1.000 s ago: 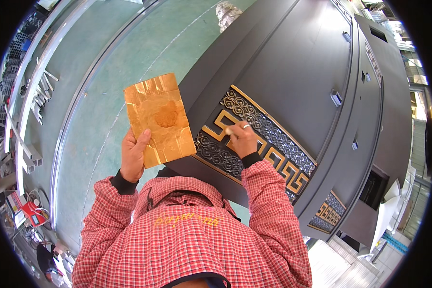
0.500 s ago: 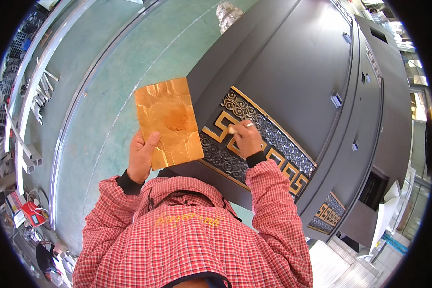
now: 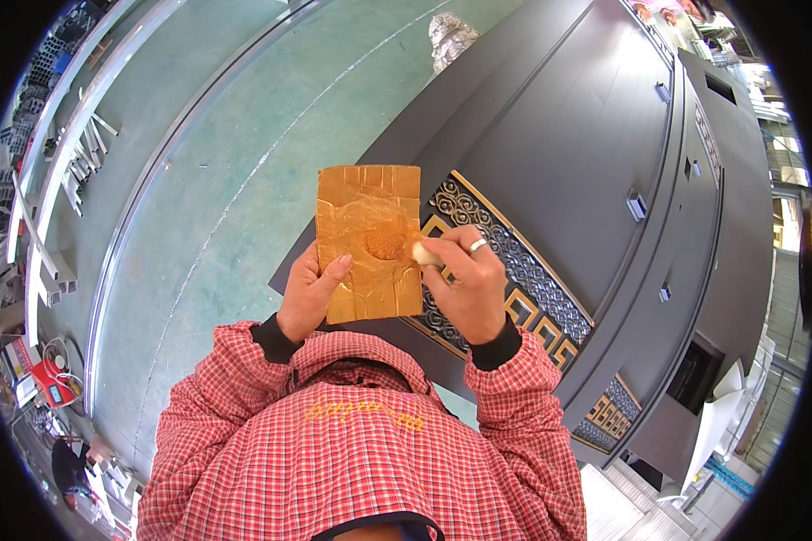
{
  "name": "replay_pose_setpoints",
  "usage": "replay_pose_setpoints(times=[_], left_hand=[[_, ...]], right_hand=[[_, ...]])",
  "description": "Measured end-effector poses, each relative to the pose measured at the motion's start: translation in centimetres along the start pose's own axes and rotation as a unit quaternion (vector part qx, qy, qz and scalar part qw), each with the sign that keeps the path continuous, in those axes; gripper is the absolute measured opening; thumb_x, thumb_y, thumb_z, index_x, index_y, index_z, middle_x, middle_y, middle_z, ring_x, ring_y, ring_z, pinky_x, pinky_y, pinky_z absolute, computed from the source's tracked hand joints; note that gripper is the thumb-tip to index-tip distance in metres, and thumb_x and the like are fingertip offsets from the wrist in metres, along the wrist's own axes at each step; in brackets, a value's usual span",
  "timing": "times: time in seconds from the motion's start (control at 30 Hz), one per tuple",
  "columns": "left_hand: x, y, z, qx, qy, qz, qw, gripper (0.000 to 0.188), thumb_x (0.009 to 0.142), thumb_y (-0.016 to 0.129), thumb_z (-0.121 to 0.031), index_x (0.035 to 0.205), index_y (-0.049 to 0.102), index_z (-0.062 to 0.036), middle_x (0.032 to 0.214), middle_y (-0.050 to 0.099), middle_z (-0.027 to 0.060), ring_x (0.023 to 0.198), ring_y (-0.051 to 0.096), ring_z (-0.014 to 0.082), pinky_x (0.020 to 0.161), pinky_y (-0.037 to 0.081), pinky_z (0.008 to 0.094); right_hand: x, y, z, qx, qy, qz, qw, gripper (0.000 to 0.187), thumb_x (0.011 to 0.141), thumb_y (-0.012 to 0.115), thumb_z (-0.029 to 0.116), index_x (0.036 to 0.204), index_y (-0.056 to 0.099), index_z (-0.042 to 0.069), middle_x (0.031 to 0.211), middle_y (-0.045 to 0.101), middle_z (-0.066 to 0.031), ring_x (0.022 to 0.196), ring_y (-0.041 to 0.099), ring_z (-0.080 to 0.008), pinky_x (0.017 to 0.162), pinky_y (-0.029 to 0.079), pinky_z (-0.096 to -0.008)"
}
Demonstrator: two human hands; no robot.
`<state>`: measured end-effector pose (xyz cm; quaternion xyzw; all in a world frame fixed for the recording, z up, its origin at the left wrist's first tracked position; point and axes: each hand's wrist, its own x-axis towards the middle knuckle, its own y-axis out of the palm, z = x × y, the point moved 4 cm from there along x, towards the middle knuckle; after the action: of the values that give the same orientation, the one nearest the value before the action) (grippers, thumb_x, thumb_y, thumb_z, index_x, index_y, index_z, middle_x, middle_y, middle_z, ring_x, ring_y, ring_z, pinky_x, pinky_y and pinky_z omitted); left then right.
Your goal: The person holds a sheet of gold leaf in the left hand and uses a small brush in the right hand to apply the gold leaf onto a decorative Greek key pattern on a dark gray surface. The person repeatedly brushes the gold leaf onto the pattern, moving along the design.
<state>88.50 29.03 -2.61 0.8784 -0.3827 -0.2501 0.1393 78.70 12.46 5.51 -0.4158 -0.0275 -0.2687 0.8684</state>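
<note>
My left hand [image 3: 311,290] grips a flat gold-coated cardboard piece [image 3: 361,194] by its lower left edge, thumb on top. A coppery patch of paint or powder [image 3: 384,242] lies near the middle of it. Between the thumb and fingers of my right hand [image 3: 467,281] is a small pale sponge [image 3: 427,253], held at the cardboard's right edge. I cannot tell whether it touches the card. Behind both hands lies a dark grey panel with a carved ornamental strip [image 3: 514,248] of black swirls and a gold key pattern [image 3: 525,313], partly hidden by the cardboard and my right hand.
The large dark panel [image 3: 550,117] stretches away to the upper right, with small metal hinges [image 3: 637,206] along it. A second ornamental patch [image 3: 609,413] sits at lower right. Green floor [image 3: 235,126] lies to the left, with metal profiles [image 3: 77,162] and a red device [image 3: 54,383] beyond.
My right hand has come off the gold key pattern to the cardboard's edge, bringing the sponge along. The cardboard has shifted right, toward that hand, and stands straighter.
</note>
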Motion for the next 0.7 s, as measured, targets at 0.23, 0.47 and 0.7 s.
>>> replay_pose_setpoints(times=[0.23, 0.47, 0.7], left_hand=[[0.0, -0.7, -0.3, -0.003, -0.005, -0.023, 1.0, 0.032, 0.096, 0.051, -0.013, 0.125, 0.046, 0.0002, 0.115, 0.059, 0.0054, 0.101, 0.057, 0.0116, 0.087, 0.047, 0.0273], [0.6, -3.9, -0.8, -0.034, 0.004, -0.07, 0.997, 0.031, 0.096, 0.051, -0.013, 0.124, 0.046, -0.0001, 0.114, 0.061, 0.0076, 0.097, 0.06, 0.0126, 0.082, 0.051, 0.0286], [0.7, -3.7, -1.2, -0.023, -0.001, -0.061, 0.998, 0.032, 0.096, 0.051, -0.014, 0.125, 0.045, -0.0001, 0.115, 0.06, 0.007, 0.098, 0.06, 0.0127, 0.083, 0.05, 0.0289]], right_hand=[[0.0, -0.7, -0.6, -0.006, -0.008, -0.017, 1.0, 0.022, 0.066, 0.068, -0.004, 0.086, 0.065, 0.006, 0.082, 0.057, -0.008, 0.068, 0.059, -0.0235, 0.057, 0.049, -0.0308], [-4.5, 3.0, -9.7, -0.015, 0.15, -0.055, 0.987, 0.019, 0.071, 0.069, 0.001, 0.088, 0.065, 0.005, 0.084, 0.057, -0.0081, 0.065, 0.059, -0.0216, 0.057, 0.049, -0.0306], [-5.7, 7.9, -12.5, -0.069, 0.108, -0.059, 0.99, 0.018, 0.072, 0.071, 0.004, 0.088, 0.066, 0.006, 0.082, 0.057, -0.0074, 0.062, 0.059, -0.0221, 0.055, 0.049, -0.0313]])
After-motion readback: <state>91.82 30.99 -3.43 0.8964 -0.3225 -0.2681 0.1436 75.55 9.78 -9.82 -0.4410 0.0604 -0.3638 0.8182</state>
